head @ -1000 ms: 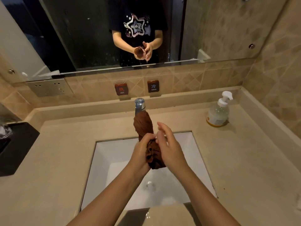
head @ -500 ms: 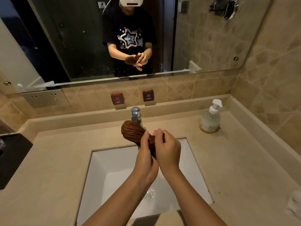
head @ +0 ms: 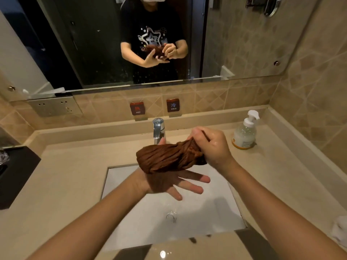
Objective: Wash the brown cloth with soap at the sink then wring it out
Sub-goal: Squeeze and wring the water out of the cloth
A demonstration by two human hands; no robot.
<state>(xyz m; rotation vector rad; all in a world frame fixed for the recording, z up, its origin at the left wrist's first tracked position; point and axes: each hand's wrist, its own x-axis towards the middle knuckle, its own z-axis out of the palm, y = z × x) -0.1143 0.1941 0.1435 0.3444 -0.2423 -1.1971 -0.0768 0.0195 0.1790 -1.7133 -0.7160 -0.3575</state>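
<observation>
Taking the white rectangular sink basin (head: 131,212) as the landmark, a black tray (head: 16,175) sits on the beige counter well to its left, at the frame edge. Over the basin's rear half the left hand (head: 169,182) lies flat and palm-up, its fingers (head: 195,179) spread and extended, closed around nothing; the thick end of the brown cloth (head: 167,158) rests on that palm. The cloth is twisted into a ridged roll lying roughly level above the basin, just in front of the chrome faucet (head: 158,130) that stands at the basin's back edge. The roll's narrower end runs to the right into the right hand (head: 210,147), whose fingers are curled tightly around it in a fist above the basin's rear right corner. On the wall behind the faucet are two small plaques, HOT (head: 137,108) and COLD (head: 173,105). A pump soap bottle (head: 245,132) stands on the counter behind and to the right of the basin, apart from the right hand.
</observation>
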